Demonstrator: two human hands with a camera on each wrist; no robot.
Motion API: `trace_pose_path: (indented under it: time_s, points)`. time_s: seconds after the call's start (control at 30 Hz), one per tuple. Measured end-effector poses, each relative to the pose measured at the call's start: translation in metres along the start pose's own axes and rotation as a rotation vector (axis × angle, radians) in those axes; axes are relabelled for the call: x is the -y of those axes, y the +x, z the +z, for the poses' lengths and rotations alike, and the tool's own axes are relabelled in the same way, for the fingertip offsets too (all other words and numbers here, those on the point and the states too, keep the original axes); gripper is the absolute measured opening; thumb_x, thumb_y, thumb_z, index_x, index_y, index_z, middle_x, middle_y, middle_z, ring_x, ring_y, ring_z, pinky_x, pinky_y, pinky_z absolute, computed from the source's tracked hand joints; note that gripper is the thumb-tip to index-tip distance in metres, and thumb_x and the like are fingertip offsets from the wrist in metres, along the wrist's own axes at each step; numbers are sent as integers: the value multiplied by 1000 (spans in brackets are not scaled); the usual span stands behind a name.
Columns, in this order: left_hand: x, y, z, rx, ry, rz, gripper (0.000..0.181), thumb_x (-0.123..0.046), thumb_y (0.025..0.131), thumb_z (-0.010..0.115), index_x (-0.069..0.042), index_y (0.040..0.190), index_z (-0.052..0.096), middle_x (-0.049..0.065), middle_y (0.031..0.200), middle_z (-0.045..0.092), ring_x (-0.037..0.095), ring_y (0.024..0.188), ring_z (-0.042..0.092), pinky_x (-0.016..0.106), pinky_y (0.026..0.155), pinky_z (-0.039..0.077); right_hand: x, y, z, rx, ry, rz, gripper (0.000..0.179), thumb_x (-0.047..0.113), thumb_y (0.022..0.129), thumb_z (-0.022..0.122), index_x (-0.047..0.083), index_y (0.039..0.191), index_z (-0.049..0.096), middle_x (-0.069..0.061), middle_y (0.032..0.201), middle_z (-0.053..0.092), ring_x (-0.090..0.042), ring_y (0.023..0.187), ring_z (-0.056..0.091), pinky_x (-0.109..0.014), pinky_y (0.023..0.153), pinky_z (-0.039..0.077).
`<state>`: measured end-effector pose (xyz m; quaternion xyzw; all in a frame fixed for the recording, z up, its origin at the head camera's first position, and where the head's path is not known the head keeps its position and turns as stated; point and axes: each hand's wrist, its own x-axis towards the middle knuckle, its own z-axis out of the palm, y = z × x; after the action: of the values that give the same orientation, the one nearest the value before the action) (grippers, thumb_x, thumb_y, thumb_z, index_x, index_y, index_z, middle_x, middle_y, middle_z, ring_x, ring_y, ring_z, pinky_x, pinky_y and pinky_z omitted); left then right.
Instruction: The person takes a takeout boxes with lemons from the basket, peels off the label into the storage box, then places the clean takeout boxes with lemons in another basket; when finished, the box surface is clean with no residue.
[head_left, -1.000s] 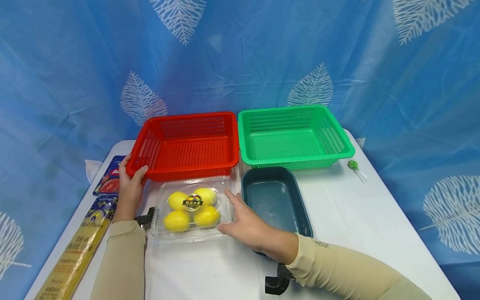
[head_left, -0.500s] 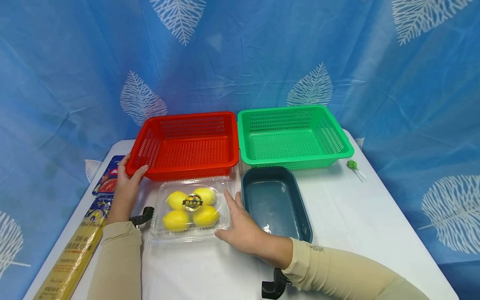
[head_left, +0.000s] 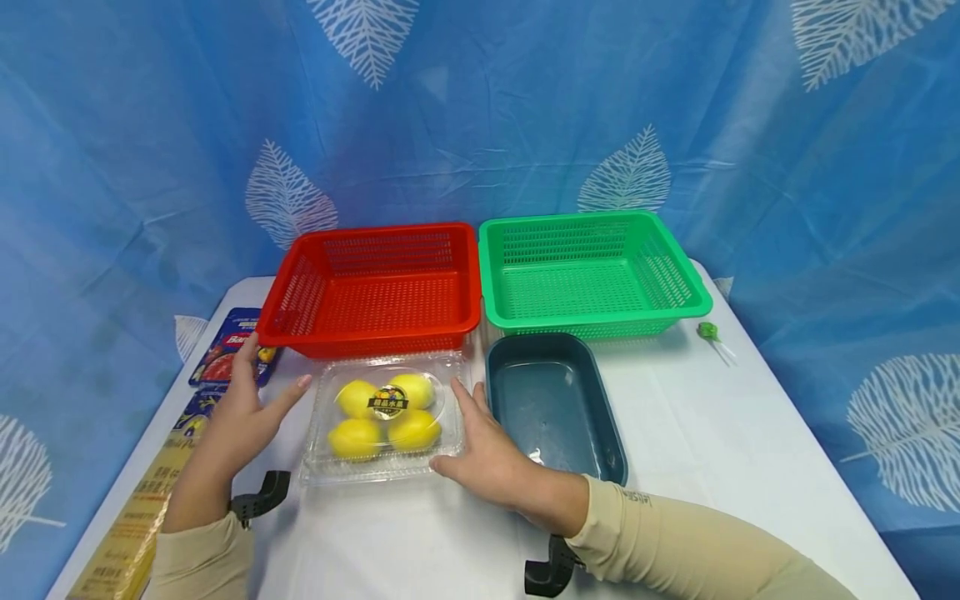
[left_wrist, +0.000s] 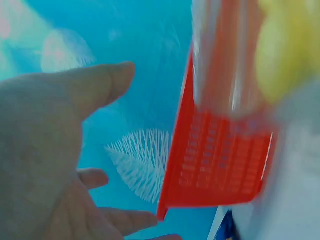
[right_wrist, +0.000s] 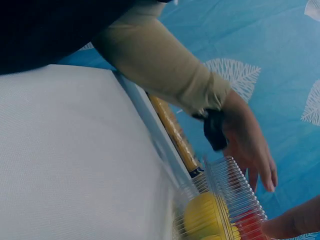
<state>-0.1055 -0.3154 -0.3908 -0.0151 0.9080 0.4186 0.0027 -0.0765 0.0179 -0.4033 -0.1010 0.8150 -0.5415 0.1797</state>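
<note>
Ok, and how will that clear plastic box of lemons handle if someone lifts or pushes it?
The clear plastic box probably flexes if squeezed, since it looks thin and ribbed. The four yellow lemons inside don't fill it, so they may roll when tilted. Being broad and low, it would likely slide rather than tip.

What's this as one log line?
left hand: open, near red basket | right hand: open, at clear box, right edge | lemons: inside it
</note>
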Motion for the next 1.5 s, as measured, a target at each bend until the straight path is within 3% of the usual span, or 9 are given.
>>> trace_pose_path:
  time_s: [0.2, 0.33, 0.47, 0.7, 0.9, 1.03, 1.2, 1.33, 1.5]
  points:
    - [5, -23, 20, 156, -123, 134, 107, -25, 100, 74, -32, 170, -6, 14, 175, -7, 55, 153, -1, 87, 106, 9, 0, 1, -1, -4, -4, -1, 104, 7, 86, 83, 11, 169, 20, -28, 171, 0, -47, 155, 11, -64, 120, 23]
    - [16, -30, 36, 212, -154, 106, 107, -24, 97, 78, -33, 170, 0, 20, 174, -2, 59, 152, 5, 81, 111, 14, 0, 0, -2, 3, -8, -12, 103, 12, 87, 84, 10, 168, 20, -28, 171, 2, -47, 155, 11, -67, 120, 21]
    - [23, -33, 45, 204, -224, 83, 103, -22, 97, 77, -28, 171, 5, 19, 174, 0, 56, 153, 5, 72, 116, 16, 1, 1, -4, 18, -10, -13, 102, 17, 88, 84, 11, 168, 21, -27, 172, 3, -46, 156, 11, -68, 120, 19]
    - [23, -33, 55, 182, -323, 80, 98, -17, 97, 76, -24, 171, 12, 15, 175, 5, 45, 157, -4, 70, 119, 5, 9, 2, -14, 9, -22, -71, 96, 18, 89, 82, 8, 166, 26, -24, 172, 9, -41, 157, 12, -68, 120, 19]
    - [24, -33, 56, 149, -309, 57, 97, -19, 96, 78, -23, 170, 16, 16, 174, 12, 46, 157, -2, 71, 119, 7, 25, 10, -23, -16, -57, -193, 80, 16, 93, 78, 8, 161, 39, -11, 166, 36, -32, 151, 32, -61, 120, 28]
    - [25, -33, 56, 137, -310, 37, 96, -21, 96, 78, -25, 170, 17, 14, 174, 12, 47, 156, -2, 72, 118, 8, 35, 23, -23, -37, -61, -273, 70, 11, 95, 76, 6, 158, 44, -9, 158, 47, -31, 144, 43, -55, 116, 38]
    - [25, -33, 59, 125, -308, 4, 99, -25, 95, 79, -26, 170, 16, 14, 174, 12, 45, 157, -2, 72, 118, 8, 46, 46, -17, 11, -64, -378, 45, 2, 97, 72, -3, 141, 61, -11, 129, 68, -23, 116, 65, -34, 100, 54]
    - [26, -33, 61, 129, -315, -5, 100, -26, 95, 78, -27, 171, 13, 14, 175, 9, 44, 157, -5, 76, 116, 6, 54, 62, -11, 85, -216, -415, 25, 3, 97, 74, 1, 121, 74, -2, 105, 74, -8, 91, 67, -19, 82, 55]
    - [28, -33, 64, 152, -324, 29, 96, -24, 97, 73, -26, 170, 11, 16, 174, 6, 43, 157, -10, 82, 110, -3, 61, 76, -6, 158, -446, -410, 22, 11, 97, 78, 5, 118, 79, 6, 95, 73, -4, 84, 63, -17, 77, 51]
